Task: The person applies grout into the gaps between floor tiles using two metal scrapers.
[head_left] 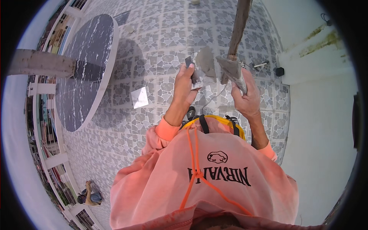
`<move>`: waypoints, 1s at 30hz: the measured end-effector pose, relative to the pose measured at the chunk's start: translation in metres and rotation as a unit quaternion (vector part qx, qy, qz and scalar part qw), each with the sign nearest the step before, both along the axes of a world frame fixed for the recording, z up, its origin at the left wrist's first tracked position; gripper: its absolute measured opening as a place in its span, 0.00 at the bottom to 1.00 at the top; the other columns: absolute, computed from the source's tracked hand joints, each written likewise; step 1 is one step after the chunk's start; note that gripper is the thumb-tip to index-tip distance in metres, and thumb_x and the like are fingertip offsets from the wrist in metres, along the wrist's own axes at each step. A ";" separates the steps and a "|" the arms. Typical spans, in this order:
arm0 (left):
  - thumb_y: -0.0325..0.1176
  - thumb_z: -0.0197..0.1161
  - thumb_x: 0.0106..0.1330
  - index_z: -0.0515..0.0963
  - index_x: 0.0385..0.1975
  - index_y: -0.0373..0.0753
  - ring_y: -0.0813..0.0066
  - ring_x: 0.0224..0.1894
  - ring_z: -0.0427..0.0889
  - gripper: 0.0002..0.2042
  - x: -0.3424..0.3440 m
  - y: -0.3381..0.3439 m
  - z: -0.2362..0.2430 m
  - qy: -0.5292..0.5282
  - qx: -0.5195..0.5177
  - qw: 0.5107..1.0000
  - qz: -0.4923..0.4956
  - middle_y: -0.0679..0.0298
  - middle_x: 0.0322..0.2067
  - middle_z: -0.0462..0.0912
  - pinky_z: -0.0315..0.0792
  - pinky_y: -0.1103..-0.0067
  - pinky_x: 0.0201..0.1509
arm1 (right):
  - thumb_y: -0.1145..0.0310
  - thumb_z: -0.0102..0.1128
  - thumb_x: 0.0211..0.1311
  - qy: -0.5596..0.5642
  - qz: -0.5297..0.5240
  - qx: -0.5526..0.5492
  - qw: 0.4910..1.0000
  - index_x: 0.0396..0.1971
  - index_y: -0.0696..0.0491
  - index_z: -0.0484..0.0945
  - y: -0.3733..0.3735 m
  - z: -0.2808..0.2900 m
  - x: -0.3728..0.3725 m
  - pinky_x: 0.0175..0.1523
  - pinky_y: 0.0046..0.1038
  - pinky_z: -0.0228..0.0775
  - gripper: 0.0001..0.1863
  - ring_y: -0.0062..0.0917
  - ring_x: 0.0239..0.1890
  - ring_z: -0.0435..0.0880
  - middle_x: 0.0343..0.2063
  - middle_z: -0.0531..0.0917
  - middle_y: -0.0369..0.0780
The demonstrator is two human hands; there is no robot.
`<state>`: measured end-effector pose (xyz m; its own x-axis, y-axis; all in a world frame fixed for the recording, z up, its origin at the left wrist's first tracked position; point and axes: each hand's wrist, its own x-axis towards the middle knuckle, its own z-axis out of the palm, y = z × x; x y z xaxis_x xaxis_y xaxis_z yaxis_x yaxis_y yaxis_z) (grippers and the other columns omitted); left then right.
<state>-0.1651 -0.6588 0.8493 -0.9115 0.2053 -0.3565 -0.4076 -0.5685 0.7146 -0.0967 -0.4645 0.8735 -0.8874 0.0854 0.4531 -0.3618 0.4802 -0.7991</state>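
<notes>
My left hand (pixel 185 85) is raised in front of my chest and grips a flat plaster board (pixel 205 67) loaded with grey mortar. My right hand (pixel 247 96) holds a pointed trowel (pixel 231 69) smeared with mortar, its blade touching the board's right edge. A rough wooden pole (pixel 238 27) rises just behind the trowel. I wear a salmon-pink long-sleeved shirt (pixel 199 180) with orange cord across it and black-and-yellow straps at my chest.
Far below lies a grey patterned tiled floor (pixel 161 34) with a round dark marble-look tabletop (pixel 84 65) at left and a loose light tile (pixel 140 97). A white wall (pixel 326 126) stands at right, with small items and a cable (pixel 268 66) at its base.
</notes>
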 end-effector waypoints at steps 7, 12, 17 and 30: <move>0.34 0.50 0.73 0.69 0.51 0.43 0.82 0.36 0.77 0.10 0.005 0.010 0.007 0.004 0.049 0.999 0.022 0.70 0.38 0.77 0.75 0.78 0.39 | 0.83 0.59 0.38 0.140 0.099 0.200 0.965 0.56 0.57 0.71 -0.012 0.004 -0.010 0.58 0.40 0.68 0.36 0.46 0.55 0.73 0.55 0.72 0.47; 0.33 0.50 0.73 0.69 0.52 0.41 0.80 0.38 0.78 0.11 0.003 0.009 0.005 0.037 0.055 0.997 0.029 0.68 0.39 0.77 0.76 0.76 0.41 | 0.84 0.60 0.40 0.145 0.089 0.260 0.951 0.57 0.57 0.70 -0.008 -0.003 -0.016 0.57 0.42 0.68 0.35 0.46 0.54 0.73 0.53 0.72 0.48; 0.31 0.49 0.74 0.67 0.56 0.39 0.76 0.43 0.80 0.13 0.000 -0.003 -0.008 0.076 0.005 0.997 -0.006 0.64 0.45 0.78 0.78 0.76 0.46 | 0.85 0.60 0.40 0.133 0.067 0.275 0.950 0.55 0.57 0.71 -0.003 -0.022 -0.023 0.58 0.42 0.67 0.34 0.46 0.54 0.73 0.52 0.73 0.48; 0.31 0.49 0.74 0.67 0.57 0.36 0.80 0.42 0.80 0.15 -0.034 -0.065 -0.006 0.099 -0.020 0.995 -0.024 0.65 0.45 0.78 0.77 0.79 0.44 | 0.71 0.57 0.57 -0.255 -0.067 -0.146 0.954 0.51 0.58 0.77 -0.014 -0.055 -0.028 0.42 0.22 0.71 0.20 0.22 0.34 0.81 0.35 0.84 0.37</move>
<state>-0.1995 -0.7242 0.8433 -0.9540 0.2402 -0.1792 -0.2825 -0.5213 0.8052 -0.1247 -0.4789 0.8189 -0.9583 0.2695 -0.0947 0.1583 0.2249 -0.9615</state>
